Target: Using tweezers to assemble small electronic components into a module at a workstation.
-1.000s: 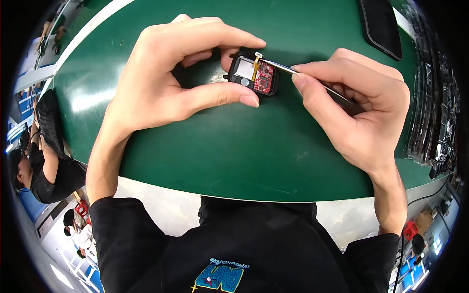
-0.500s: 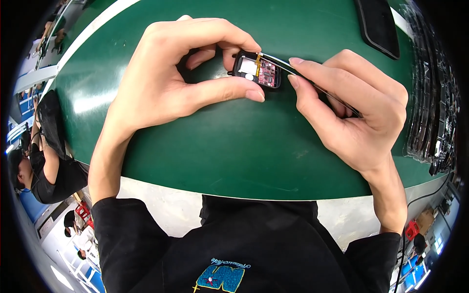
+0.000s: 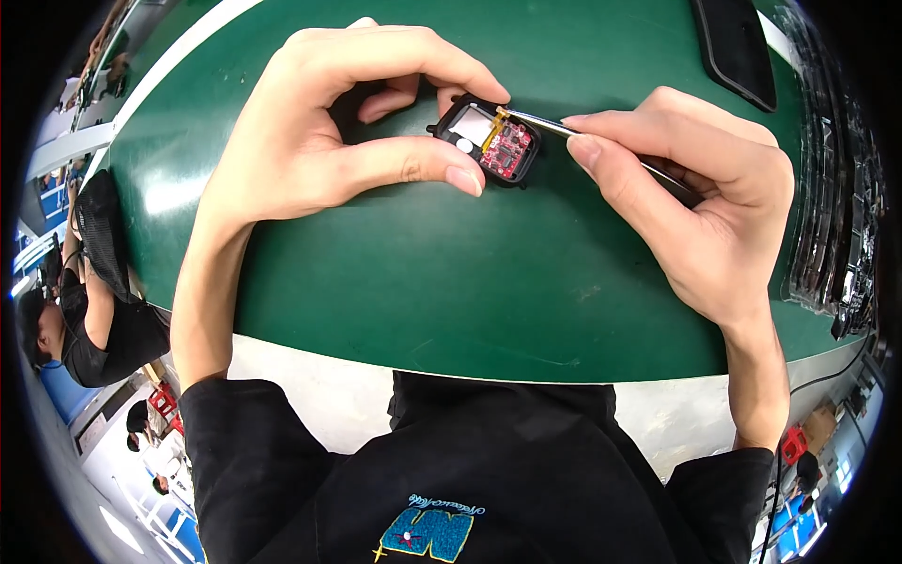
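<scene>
Between the thumb and forefinger of my left hand (image 3: 329, 122) is a small black watch-like case (image 3: 532, 162), its inside facing up. A red circuit board (image 3: 510, 150), a silvery white battery-like block (image 3: 471, 125) and a yellow flex ribbon (image 3: 492, 133) lie in it. My right hand (image 3: 700, 174) is closed on thin metal tweezers (image 3: 545, 122), pinched between thumb and forefinger. The tips of the tweezers meet the case's upper edge, by the ribbon's top end and my left fingertip. Whether they grip the ribbon is too small to tell.
A black phone-like slab (image 3: 736, 52) lies at the far right of the green table (image 3: 451, 291). Stacked clear plastic trays with dark parts (image 3: 829, 188) stand along the right edge. Another person in black (image 3: 113, 334) sits at the left, next to a black mesh bag (image 3: 101, 230).
The case has turned clockwise in my left hand, and my left thumb has drawn back a little leftward. The tweezers now lie flatter, their tips still at the case's upper edge.
</scene>
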Motion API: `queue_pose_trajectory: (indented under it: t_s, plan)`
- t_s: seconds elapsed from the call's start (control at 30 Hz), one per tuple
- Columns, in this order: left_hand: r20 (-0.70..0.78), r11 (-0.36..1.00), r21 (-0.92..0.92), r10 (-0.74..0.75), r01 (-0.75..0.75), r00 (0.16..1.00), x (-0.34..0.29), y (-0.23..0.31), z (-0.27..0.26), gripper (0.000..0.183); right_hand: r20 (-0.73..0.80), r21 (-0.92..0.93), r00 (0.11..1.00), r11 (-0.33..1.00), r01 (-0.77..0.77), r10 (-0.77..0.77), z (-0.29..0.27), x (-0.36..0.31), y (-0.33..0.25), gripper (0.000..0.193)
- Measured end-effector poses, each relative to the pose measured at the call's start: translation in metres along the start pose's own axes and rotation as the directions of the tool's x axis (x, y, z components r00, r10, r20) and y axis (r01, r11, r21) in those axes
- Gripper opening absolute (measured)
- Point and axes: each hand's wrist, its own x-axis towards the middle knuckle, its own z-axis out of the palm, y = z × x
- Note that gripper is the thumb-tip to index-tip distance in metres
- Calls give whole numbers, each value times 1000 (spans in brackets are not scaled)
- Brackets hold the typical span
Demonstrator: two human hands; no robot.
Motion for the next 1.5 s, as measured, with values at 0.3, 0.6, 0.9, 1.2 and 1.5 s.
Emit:
queue_pose_trajectory:
  t_s: [0.3, 0.6, 0.9, 1.2, 1.5]
  plan:
    - [7, 999, 36, 30, -30, 1000, 1, -1, 0, 67, 6, -6, 1000, 1000, -10, 10, 0, -1, 0, 14]
    - [8, 997, 75, 2, -2, 1000, 1, 2, 1, 64, 6, -30, 1000, 1000, 3, -3, 2, -2, 1, 14]
    - [-15, 993, 75, 92, -91, 996, 2, 1, 3, 58, 8, -20, 1000, 1000, 11, -10, 4, -2, 2, 14]
    - [19, 974, 179, 135, -136, 991, 3, 4, 2, 56, -10, -2, 1000, 1000, 5, -5, 3, -3, 2, 14]
    - [-17, 979, 161, 127, -123, 992, 3, 5, 5, 56, 6, -25, 1000, 999, 23, -22, 2, -2, 1, 13]
